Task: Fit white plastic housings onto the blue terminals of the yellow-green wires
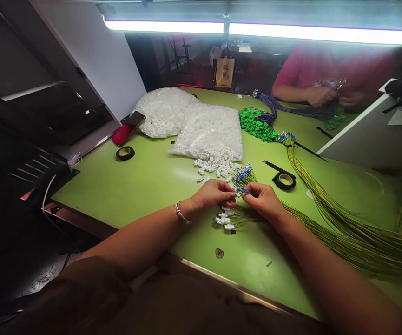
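Pinching with the left hand (214, 193), fingertips pressed together, at the blue-tipped ends (241, 182) of the yellow-green wire bundle (326, 218); closing on those same ends from 3 o'clock with the right hand (264, 201), fingers curled. Lying at 6 o'clock of the hands, a small heap of white connectors (224, 218); spilling at 12 o'clock from a clear bag (209, 130), loose white connectors (216, 166). Sitting at 2 o'clock, a tape roll (284, 180). Showing red print too blurred for reading, a paper bag (224, 72) at far 12 o'clock.

Yellow-green wire bundle (340, 232) — blue-tipped ends fanned upward.
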`<state>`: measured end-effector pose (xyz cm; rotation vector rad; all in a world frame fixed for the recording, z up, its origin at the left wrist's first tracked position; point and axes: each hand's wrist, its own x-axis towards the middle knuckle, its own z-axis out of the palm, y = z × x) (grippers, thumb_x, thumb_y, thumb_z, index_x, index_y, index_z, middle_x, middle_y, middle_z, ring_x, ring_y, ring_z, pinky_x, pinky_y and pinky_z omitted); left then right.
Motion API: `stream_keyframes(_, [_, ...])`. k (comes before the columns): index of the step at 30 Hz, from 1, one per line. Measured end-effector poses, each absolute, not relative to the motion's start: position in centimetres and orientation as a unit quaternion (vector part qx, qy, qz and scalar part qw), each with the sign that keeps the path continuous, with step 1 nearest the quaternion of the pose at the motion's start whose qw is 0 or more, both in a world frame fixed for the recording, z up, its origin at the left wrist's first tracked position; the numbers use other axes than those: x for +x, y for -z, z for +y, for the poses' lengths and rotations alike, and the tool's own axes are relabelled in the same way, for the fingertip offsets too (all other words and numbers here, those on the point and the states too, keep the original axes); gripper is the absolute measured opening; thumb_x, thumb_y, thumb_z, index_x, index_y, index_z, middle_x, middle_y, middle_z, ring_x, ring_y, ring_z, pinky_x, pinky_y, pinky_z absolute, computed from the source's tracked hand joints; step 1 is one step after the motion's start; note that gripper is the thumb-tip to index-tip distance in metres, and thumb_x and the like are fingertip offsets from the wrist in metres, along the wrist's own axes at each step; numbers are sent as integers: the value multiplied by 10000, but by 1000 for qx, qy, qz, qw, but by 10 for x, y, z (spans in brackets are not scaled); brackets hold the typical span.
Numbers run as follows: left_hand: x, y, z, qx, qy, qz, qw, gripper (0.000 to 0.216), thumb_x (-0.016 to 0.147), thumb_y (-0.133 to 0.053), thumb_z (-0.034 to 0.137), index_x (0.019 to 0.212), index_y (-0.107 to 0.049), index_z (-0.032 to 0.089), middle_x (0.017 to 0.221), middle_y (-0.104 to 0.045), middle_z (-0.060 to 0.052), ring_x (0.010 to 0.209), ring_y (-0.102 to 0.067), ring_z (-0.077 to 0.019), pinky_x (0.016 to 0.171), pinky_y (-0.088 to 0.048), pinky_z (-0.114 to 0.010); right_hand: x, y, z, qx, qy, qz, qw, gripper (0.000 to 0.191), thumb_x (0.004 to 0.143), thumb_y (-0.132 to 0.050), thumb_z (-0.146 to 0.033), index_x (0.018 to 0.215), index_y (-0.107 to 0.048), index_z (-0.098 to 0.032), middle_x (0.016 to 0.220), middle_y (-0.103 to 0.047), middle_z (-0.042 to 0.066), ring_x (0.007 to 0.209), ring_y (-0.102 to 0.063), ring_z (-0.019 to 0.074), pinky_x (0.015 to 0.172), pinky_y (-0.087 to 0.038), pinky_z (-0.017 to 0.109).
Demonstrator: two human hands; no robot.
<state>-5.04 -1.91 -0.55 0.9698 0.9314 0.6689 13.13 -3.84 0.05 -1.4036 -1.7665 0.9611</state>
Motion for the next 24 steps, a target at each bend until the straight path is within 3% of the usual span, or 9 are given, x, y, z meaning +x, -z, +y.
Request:
stream_keyframes(7, [-48, 5, -19, 449, -312, 429, 719, 282, 632, -782, 283, 720, -599, 88, 619, -658, -37, 545, -632, -100, 551, -508, -195, 129, 1, -39, -548, -361, -678, 331, 99, 645, -531, -248, 623, -569, -159, 562, -510, -22, 541, -395, 98, 521, -335, 228])
stream_keyframes(11, [-49, 2, -19, 515, -283, 430, 686, 236, 698, -712, 305, 717, -598, 99, 559, -623, -19, 429, -537, -66, 427, -414, -166, 130, 3, -38, -535, -377, -675, 340, 97, 649, -554, -251, 634, -581, -159, 563, -524, -23, 538, -405, 96, 527, -341, 228])
stream_keyframes(14, [-55, -5, -22, 598, -181, 422, 657, 216, 712, -673, 311, 752, -640, 101, 550, -600, -3, 381, -444, -46, 368, -316, -165, 131, 4, -36, -536, -403, -636, 382, 150, 669, -587, -310, 648, -576, -161, 537, -496, -32, 502, -382, 89, 484, -310, 225])
stream_keyframes(17, [-65, -13, -24, 709, -49, 351, 610, 233, 679, -695, 316, 781, -691, 106, 584, -616, -6, 453, -460, -58, 428, -340, -179, 131, 3, -36, -544, -429, -603, 397, 216, 686, -607, -368, 682, -603, -152, 533, -528, -18, 480, -391, 92, 462, -298, 227])
stream_keyframes(19, [-69, -16, -20, 761, -49, 356, 541, 263, 707, -668, 367, 743, -700, 109, 577, -603, -1, 489, -457, -66, 463, -341, -190, 129, 3, -36, -545, -429, -593, 408, 218, 702, -597, -365, 700, -621, -148, 539, -554, -8, 489, -417, 99, 482, -320, 230])
stream_keyframes(21, [-68, -14, -11, 778, -148, 446, 417, 322, 779, -589, 405, 691, -685, 111, 560, -574, 0, 516, -453, -79, 500, -347, -208, 126, 4, -36, -549, -415, -581, 434, 188, 702, -590, -331, 727, -627, -148, 536, -564, -8, 497, -433, 103, 500, -335, 231])
stream_keyframes(24, [-58, -6, 4, 770, -299, 524, 207, 245, 823, -561, 338, 817, -688, 129, 713, -624, -34, 660, -523, -121, 635, -410, -243, 123, 7, -36, -562, -396, -570, 450, 126, 676, -585, -276, 692, -603, -152, 508, -535, -21, 481, -408, 97, 483, -314, 226])
